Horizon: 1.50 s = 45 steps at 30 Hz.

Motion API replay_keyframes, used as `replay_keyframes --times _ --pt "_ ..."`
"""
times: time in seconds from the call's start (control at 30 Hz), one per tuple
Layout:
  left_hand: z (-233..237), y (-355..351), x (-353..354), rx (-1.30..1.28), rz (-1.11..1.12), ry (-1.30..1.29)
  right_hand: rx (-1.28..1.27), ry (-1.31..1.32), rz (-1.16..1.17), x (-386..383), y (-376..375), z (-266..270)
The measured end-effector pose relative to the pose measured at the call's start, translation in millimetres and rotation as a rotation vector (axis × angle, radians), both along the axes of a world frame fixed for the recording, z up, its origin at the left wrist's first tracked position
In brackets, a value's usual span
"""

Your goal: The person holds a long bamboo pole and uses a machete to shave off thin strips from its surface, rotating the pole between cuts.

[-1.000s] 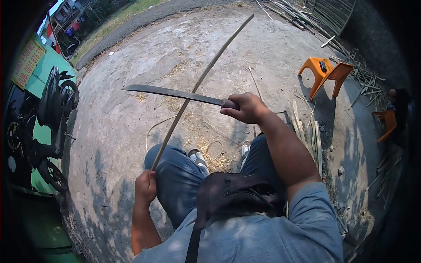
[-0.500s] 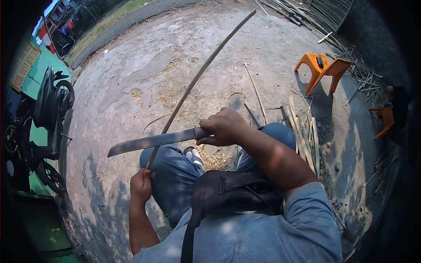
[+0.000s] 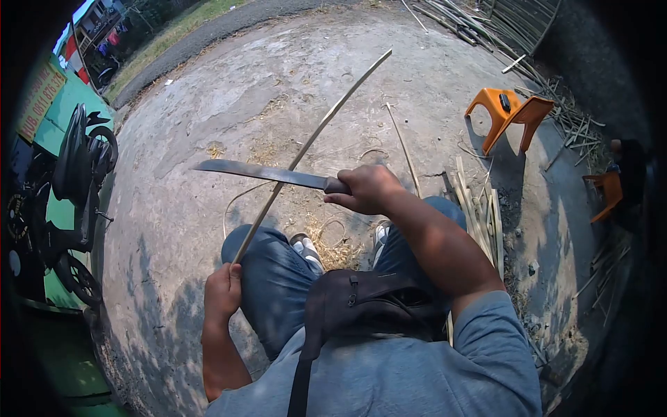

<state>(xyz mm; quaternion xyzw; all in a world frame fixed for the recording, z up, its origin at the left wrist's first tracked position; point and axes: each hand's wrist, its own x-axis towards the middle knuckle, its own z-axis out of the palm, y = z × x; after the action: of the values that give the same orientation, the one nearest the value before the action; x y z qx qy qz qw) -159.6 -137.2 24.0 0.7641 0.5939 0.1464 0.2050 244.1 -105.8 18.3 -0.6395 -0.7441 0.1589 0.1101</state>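
The left hand [image 3: 222, 286] grips the near end of a thin strip [image 3: 322, 128] slanting forward and rightward; the right hand [image 3: 366, 189], nearer the crossing, clasps a machete [image 3: 250, 169] pointing left across it; contact is unclear.

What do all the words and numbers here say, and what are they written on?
"HUB. 0811 876 37", last digit unclear: red, on the yellow sign, left.
Line above it: too blurred to read.
Round emblem, far left: too small to read.
Big knife: none visible.
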Motion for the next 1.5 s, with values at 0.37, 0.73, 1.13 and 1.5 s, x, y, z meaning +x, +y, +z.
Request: replay_keyframes --times 0.37,0.73,1.13,1.5 --pt "-17 -8 -3 0.164 0.016 0.083 0.05 0.255 -0.394 40 27 -3" --pt "-16 -4 -6 0.108 -0.016 -0.023 0.058 0.018 0.059 1 -3 8" --pt "-15 -2 -6 0.05 -0.003 -0.059 0.115 0.5 -0.396 49 18 -10" --pt "-20 -4 -12 0.07 0.013 -0.089 0.221 0.099 0.11 -3 -1 0"
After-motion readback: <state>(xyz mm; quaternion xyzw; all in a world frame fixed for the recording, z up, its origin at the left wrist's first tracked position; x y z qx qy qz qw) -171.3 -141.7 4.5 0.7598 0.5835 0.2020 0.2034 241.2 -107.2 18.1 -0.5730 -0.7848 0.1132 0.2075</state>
